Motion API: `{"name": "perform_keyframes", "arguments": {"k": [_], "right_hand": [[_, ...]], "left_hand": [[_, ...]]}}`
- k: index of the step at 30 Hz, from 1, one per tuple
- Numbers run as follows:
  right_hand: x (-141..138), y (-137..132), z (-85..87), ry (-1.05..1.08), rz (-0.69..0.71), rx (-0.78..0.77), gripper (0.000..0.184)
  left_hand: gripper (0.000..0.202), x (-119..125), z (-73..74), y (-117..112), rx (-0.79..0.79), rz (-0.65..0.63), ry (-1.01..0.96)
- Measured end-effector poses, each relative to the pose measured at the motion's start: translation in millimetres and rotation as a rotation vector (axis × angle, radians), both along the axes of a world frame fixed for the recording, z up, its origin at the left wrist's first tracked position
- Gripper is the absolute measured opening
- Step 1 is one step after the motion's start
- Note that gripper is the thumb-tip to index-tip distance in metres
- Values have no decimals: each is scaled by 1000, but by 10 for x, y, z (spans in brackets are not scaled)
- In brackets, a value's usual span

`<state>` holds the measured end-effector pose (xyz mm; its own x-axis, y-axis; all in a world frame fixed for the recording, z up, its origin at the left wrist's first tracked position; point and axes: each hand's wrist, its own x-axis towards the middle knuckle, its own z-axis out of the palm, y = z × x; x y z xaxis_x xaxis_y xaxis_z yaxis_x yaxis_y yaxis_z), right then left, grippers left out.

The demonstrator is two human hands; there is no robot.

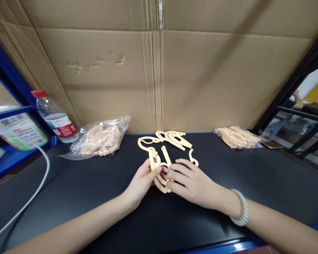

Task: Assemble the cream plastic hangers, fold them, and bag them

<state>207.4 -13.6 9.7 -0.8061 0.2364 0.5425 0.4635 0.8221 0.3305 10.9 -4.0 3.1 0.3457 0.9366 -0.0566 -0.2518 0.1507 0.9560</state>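
Both my hands meet at the middle of a black table mat (95,211). My left hand (143,180) is closed around a cream plastic hanger piece (159,165), thumb on top. My right hand (190,181), with a white coil band on the wrist, pinches the same piece from the right side. Loose cream hanger parts (172,138) lie just beyond the hands, and a small hook piece (194,158) lies by my right fingers.
A clear bag of cream parts (102,139) sits back left, another bag (238,137) back right beside a phone (271,144). A water bottle (54,118) leans at the left by blue shelving. A white cable (31,197) crosses the left. A cardboard wall (159,70) stands behind.
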Motion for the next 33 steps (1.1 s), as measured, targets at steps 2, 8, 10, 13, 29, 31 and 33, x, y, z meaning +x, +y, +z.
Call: {"name": "perform_keyframes", "arguments": {"k": [2, 8, 10, 13, 29, 31, 33], "right_hand": [[3, -3, 14, 6, -10, 41, 18], [3, 25, -9, -34, -134, 18, 19], [1, 45, -48, -48, -226, -22, 20], [9, 75, -113, -57, -346, -92, 20], [58, 22, -41, -3, -150, -113, 29], [97, 29, 25, 62, -139, -105, 31], [156, 47, 96, 163, -133, -186, 29]], "left_hand": [[28, 1, 7, -7, 1, 5, -13], [20, 0, 20, -32, -8, 63, -48], [18, 0, 6, -39, 11, 77, -45], [19, 3, -28, -43, 65, 65, -39], [17, -19, 8, 45, -74, 122, -26], [12, -30, 25, 78, -141, 183, -50], [10, -42, 36, 96, -146, 180, -70]]}}
